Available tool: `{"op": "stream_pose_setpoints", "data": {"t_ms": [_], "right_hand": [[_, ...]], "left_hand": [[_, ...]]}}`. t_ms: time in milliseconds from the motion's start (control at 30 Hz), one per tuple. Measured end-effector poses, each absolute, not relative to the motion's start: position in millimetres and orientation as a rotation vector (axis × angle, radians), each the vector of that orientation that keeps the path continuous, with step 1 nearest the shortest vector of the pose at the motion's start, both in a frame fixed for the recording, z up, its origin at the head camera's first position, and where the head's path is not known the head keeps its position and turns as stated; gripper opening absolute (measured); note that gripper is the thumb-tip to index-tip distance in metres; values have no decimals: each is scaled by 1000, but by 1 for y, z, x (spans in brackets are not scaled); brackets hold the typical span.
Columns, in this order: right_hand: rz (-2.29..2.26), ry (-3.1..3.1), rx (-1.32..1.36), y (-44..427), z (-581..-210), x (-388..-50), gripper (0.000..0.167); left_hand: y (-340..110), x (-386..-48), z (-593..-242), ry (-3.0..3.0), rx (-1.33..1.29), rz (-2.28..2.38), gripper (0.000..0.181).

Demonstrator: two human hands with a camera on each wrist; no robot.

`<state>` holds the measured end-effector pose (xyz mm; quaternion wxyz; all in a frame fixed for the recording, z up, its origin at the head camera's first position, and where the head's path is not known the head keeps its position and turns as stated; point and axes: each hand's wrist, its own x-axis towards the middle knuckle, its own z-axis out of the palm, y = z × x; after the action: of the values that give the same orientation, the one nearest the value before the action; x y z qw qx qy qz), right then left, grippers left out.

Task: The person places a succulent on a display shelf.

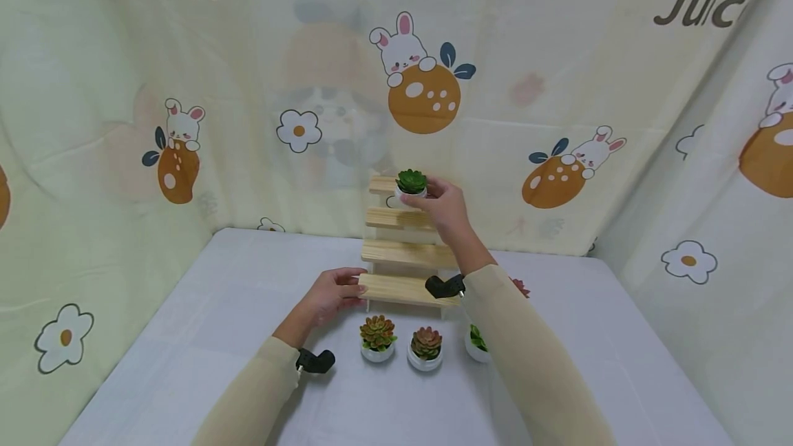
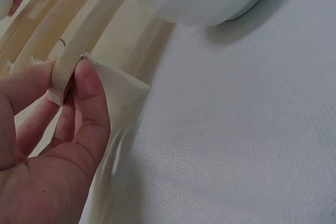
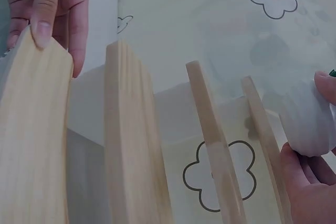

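A wooden tiered shelf [image 1: 396, 251] with several steps stands at the back of the table. My left hand [image 1: 334, 296] pinches the left end of its lowest step [image 2: 86, 35], thumb on one face and fingers on the other. My right hand [image 1: 447, 208] grips a green succulent [image 1: 411, 182] in a white pot [image 3: 307, 121] up by the top step. The right wrist view has the pot beside that step; whether it touches the wood I cannot tell. In front of the shelf sit an orange-brown potted succulent [image 1: 377, 333] and a reddish one [image 1: 426, 345].
Another green potted plant [image 1: 477, 344] is partly hidden by the right sleeve [image 1: 533, 343]. A red plant [image 1: 520, 287] shows just behind that sleeve. A printed curtain [image 1: 248, 88] hangs behind the white table [image 1: 204, 308] and along its sides.
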<state>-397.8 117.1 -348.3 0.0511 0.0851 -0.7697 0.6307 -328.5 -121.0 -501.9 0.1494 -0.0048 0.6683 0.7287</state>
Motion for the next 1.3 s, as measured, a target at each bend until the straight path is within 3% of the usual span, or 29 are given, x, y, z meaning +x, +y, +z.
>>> {"op": "stream_pose_setpoints", "data": {"t_ms": [700, 1300], "right_hand": [[1758, -2343, 186, 84, -339, -438, 56], [1682, -2384, 78, 73, -341, -440, 51]], "left_hand": [[-120, -331, -501, 1936, -32, 2079, 48], [-121, -329, -500, 1951, -53, 2063, 48]]}}
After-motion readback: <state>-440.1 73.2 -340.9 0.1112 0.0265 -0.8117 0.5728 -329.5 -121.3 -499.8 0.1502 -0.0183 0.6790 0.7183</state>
